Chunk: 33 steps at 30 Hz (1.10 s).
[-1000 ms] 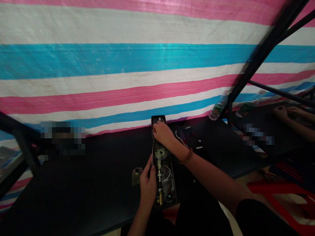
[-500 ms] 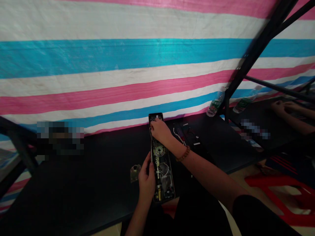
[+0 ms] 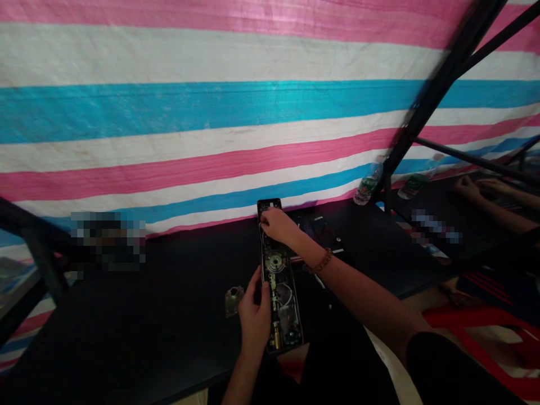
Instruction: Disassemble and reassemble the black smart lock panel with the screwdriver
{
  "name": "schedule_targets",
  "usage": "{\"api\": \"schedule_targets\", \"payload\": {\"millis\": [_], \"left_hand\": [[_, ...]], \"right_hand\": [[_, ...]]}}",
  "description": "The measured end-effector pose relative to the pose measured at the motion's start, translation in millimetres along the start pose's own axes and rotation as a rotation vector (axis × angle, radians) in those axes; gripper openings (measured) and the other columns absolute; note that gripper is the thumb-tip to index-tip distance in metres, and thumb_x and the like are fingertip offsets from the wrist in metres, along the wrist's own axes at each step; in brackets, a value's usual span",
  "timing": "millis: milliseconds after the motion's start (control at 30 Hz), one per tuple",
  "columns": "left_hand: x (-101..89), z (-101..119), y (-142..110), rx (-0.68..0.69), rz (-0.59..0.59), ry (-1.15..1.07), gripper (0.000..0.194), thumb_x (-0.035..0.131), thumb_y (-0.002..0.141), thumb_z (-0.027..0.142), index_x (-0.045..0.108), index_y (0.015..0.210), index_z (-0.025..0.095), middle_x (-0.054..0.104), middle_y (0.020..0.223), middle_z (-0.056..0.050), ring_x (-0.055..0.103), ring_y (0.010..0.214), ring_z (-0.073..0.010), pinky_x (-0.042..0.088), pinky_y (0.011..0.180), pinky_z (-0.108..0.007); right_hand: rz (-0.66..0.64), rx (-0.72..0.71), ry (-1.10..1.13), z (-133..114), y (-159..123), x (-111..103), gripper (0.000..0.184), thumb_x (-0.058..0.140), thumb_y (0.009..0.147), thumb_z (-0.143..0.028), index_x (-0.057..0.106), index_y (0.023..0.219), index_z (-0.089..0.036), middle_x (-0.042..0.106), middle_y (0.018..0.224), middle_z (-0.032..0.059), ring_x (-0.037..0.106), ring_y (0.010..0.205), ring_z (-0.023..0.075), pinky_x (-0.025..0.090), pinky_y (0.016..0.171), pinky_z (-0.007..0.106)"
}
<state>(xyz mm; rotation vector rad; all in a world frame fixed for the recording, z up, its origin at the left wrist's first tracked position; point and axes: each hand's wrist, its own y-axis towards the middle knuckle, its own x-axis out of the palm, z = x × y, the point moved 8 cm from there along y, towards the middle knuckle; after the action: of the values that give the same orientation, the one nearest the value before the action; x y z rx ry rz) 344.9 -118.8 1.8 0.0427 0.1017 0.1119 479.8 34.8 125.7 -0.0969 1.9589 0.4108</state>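
A long black lock housing [image 3: 276, 281] lies open side up at the table's front edge, with metal parts, wires and a brass-coloured cylinder [image 3: 277, 336] inside. My left hand [image 3: 255, 309] grips its left side, thumb over the rim. Over its far end, my right hand [image 3: 276, 224] has its fingers pinched together. A thin white wire [image 3: 262, 239] runs along the left inner wall up to those fingers; their tips are partly hidden. Left of the housing rests a small metal plate [image 3: 233, 301] with a round hole.
Dark flat parts with wires [image 3: 323, 233] lie on the black table [image 3: 169, 304], right of the housing. A plastic bottle [image 3: 368, 183] stands by the black metal frame [image 3: 400, 152]. At the right are another person's hands [image 3: 476, 188] and a red stool [image 3: 468, 332].
The view has shifted slightly. The white wire by my right fingers now bends where it ran straighter. My left hand keeps its place on the housing.
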Motion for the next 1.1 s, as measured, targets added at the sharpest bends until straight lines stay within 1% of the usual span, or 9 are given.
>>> {"api": "schedule_targets", "payload": {"millis": [100, 200, 333, 467, 600, 767, 867, 1000, 1100], "left_hand": [[0.7, -1, 1, -0.005, -0.003, -0.007, 0.056, 0.062, 0.091, 0.052, 0.064, 0.137, 0.019, 0.073, 0.129, -0.013, 0.069, 0.119, -0.0288, 0.055, 0.102, -0.042], [1.4, -2, 2, -0.003, -0.008, -0.029, 0.054, 0.063, 0.091, 0.051, 0.064, 0.134, 0.02, 0.073, 0.127, -0.013, 0.07, 0.116, -0.0283, 0.056, 0.099, -0.041], [2.3, -1, 3, -0.005, -0.016, -0.048, 0.052, 0.062, 0.091, 0.05, 0.063, 0.134, 0.019, 0.073, 0.126, -0.014, 0.07, 0.114, -0.0272, 0.056, 0.097, -0.039], [1.5, 2, 3, 0.002, -0.011, -0.029, 0.051, 0.062, 0.092, 0.049, 0.063, 0.133, 0.02, 0.072, 0.126, -0.013, 0.07, 0.114, -0.0269, 0.055, 0.098, -0.039], [0.7, 4, 2, 0.016, -0.007, 0.001, 0.048, 0.06, 0.093, 0.047, 0.064, 0.133, 0.021, 0.072, 0.127, -0.012, 0.069, 0.116, -0.0273, 0.054, 0.099, -0.04], [1.4, 4, 2, 0.011, -0.017, 0.013, 0.048, 0.058, 0.095, 0.046, 0.062, 0.134, 0.02, 0.072, 0.126, -0.012, 0.069, 0.115, -0.0272, 0.054, 0.098, -0.04], [1.0, 4, 2, 0.009, -0.017, 0.02, 0.048, 0.056, 0.095, 0.047, 0.062, 0.134, 0.02, 0.071, 0.128, -0.013, 0.068, 0.117, -0.0282, 0.053, 0.1, -0.042], [-0.1, 4, 2, 0.015, -0.025, 0.031, 0.047, 0.052, 0.098, 0.048, 0.061, 0.134, 0.02, 0.07, 0.131, -0.013, 0.066, 0.122, -0.0284, 0.05, 0.104, -0.043], [0.2, 1, 1, 0.004, -0.023, 0.036, 0.047, 0.049, 0.1, 0.049, 0.058, 0.137, 0.022, 0.07, 0.131, -0.012, 0.066, 0.12, -0.0276, 0.051, 0.102, -0.042]], "right_hand": [[0.024, -0.057, 0.052, 4, -8, -12, 0.02, 0.058, 0.092, -0.006, 0.073, 0.102, -0.013, 0.07, 0.101, 0.009, 0.064, 0.092, 0.0179, 0.049, 0.088, 0.03], [0.069, -0.159, 0.108, 0, -21, -15, 0.027, 0.053, 0.092, -0.001, 0.074, 0.106, -0.014, 0.068, 0.107, 0.0089, 0.062, 0.098, 0.0172, 0.047, 0.094, 0.031], [0.146, -0.248, 0.064, -7, -39, -4, 0.016, 0.062, 0.095, -0.014, 0.075, 0.102, -0.015, 0.067, 0.111, 0.0108, 0.058, 0.109, 0.0229, 0.043, 0.1, 0.04], [0.19, -0.225, 0.01, -7, -49, 4, 0.013, 0.063, 0.097, -0.022, 0.075, 0.096, -0.017, 0.066, 0.113, 0.0103, 0.055, 0.111, 0.0246, 0.042, 0.1, 0.042], [0.183, -0.172, 0.011, -9, -53, 8, 0.008, 0.068, 0.092, -0.018, 0.075, 0.096, -0.018, 0.064, 0.12, 0.0111, 0.054, 0.115, 0.0265, 0.042, 0.1, 0.043], [0.21, -0.071, 0.012, -12, -54, 9, 0.023, 0.064, 0.09, -0.01, 0.072, 0.111, -0.016, 0.063, 0.126, 0.0142, 0.053, 0.121, 0.0289, 0.043, 0.104, 0.045], [0.23, -0.082, 0.137, -11, -57, 7, 0.035, 0.065, 0.088, -0.01, 0.068, 0.122, -0.017, 0.064, 0.126, 0.0133, 0.055, 0.122, 0.0275, 0.043, 0.107, 0.045], [0.355, -0.068, 0.317, 4, -77, -6, 0.032, 0.064, 0.089, -0.011, 0.069, 0.118, -0.021, 0.064, 0.126, 0.0119, 0.057, 0.122, 0.025, 0.044, 0.109, 0.044], [0.456, 0.026, 0.369, 25, -106, -18, 0.023, 0.061, 0.091, -0.014, 0.071, 0.111, -0.022, 0.067, 0.117, 0.011, 0.061, 0.115, 0.0244, 0.048, 0.104, 0.043]]}}
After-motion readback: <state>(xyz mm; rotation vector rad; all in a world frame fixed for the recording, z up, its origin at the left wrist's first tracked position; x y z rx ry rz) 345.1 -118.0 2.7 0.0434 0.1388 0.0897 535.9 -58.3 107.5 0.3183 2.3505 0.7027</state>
